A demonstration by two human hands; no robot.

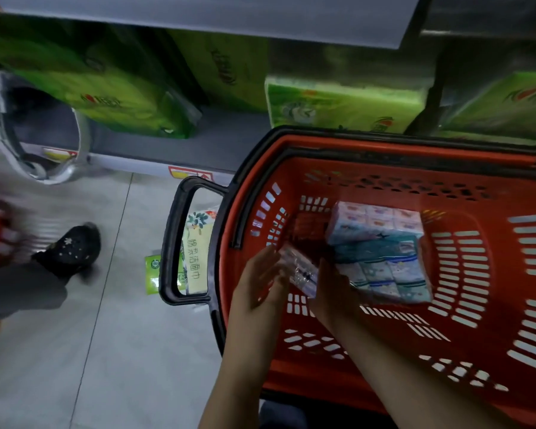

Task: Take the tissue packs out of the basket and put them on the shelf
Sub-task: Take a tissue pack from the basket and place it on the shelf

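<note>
Nearest, the left hand (260, 281) and right hand (334, 292) were pressed on a small tissue pack (299, 270) inside the basket (384, 150), seemingly for lifting. The left fingers (268, 263) were laid straight; the right fingers' hold could not be told. Larger tissue packs (381, 252) lay just beside. Bare shelf (226, 140) room was left beyond the rim.

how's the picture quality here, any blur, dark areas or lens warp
Head view: dim overall, the shelf in shadow; motion blur smears the frame's left edge and the small pack between the left hand and right hand; the wide lens bows the rim of the red basket.
</note>
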